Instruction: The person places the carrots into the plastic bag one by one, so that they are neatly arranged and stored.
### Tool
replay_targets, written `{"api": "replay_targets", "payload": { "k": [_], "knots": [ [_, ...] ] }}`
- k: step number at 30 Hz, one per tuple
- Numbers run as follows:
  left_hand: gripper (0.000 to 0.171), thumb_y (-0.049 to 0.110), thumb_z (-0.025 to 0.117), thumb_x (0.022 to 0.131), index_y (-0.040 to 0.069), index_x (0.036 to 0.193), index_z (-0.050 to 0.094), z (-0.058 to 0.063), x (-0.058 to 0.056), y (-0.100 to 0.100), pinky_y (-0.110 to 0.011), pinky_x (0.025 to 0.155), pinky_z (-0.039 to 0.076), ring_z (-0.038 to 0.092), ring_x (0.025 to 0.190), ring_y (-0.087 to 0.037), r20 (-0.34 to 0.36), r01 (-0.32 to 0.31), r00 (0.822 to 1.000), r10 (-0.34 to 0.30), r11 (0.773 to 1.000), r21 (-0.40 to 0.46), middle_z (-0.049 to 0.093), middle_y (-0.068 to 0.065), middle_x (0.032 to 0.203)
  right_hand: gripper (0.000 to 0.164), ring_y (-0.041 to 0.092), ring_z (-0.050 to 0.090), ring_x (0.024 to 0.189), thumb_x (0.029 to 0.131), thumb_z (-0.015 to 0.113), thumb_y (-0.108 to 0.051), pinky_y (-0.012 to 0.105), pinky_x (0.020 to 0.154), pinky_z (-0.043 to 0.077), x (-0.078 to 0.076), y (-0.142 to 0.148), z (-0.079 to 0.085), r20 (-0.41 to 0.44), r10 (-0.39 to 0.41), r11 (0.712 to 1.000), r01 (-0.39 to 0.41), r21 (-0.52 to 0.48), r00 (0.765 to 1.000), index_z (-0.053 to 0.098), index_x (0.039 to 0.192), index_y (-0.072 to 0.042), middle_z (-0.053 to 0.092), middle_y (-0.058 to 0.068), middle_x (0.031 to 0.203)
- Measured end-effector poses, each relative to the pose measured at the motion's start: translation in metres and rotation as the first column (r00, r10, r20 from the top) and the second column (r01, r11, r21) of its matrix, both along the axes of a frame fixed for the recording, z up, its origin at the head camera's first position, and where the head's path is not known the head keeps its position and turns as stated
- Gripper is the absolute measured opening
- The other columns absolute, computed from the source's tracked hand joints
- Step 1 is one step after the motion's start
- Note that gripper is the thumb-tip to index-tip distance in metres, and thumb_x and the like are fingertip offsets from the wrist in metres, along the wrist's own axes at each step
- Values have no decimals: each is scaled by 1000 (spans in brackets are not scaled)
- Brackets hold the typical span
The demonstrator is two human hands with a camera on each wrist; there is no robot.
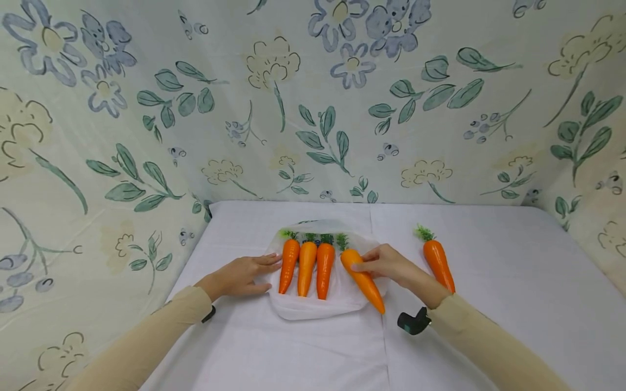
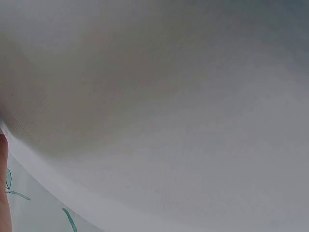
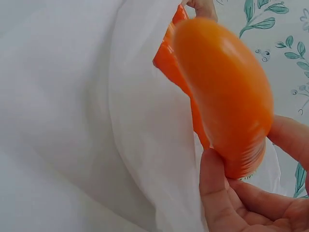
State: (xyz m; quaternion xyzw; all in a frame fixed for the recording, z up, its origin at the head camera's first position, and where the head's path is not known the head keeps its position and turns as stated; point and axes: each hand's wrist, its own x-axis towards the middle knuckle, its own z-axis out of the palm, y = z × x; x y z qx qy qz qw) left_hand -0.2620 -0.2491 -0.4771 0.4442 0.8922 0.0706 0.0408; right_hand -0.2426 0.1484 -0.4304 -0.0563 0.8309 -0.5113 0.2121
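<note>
Three orange carrots with green tops lie side by side on a thin white bag-like sheet (image 1: 313, 310), the middle carrot (image 1: 307, 269) among them. My left hand (image 1: 242, 276) rests at the sheet's left edge, fingers extended; only a finger (image 2: 4, 183) shows in the left wrist view. With thumb and fingers, my right hand (image 1: 388, 265) pinches another carrot (image 1: 364, 279) near its thick end, at the sheet's right side. This carrot slants, its tip pointing down and right. In the right wrist view the held carrot (image 3: 227, 87) looms large, white material beside it.
One more carrot (image 1: 438, 263) lies on the white-covered table (image 1: 513, 271) to the right, partly behind my right forearm. Flower-printed fabric (image 1: 293, 108) hangs behind the table and at both sides. A black wrist device (image 1: 413, 321) sits below the right wrist.
</note>
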Motion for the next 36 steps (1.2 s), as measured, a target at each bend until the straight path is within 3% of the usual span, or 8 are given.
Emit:
{"api": "replay_targets", "payload": {
  "k": [13,26,36],
  "knots": [
    [59,40,57,99,9,148,48,3,1,2,-44,107,43,42,140,-26,27,-19,999,19,1000,-3,39,-7,156,53,21,66,80,86,80,-23,37,81,59,-6,-11,2,-1,-75,997,75,17,997,64,119,15,67,19,108],
    [59,39,58,98,9,148,48,3,2,2,-43,107,43,42,140,-25,28,-19,999,19,1000,-1,39,-7,156,53,23,68,82,86,80,-21,37,78,59,-8,-25,-10,-18,-125,992,125,-11,992,62,119,17,66,24,113],
    [59,39,58,99,10,149,47,4,2,2,-43,108,42,41,141,-24,41,-29,999,30,999,-15,38,-6,157,43,19,59,75,86,80,-22,28,67,54,-14,-30,-18,-57,-170,985,170,5,984,69,107,13,66,11,93]
  ]
}}
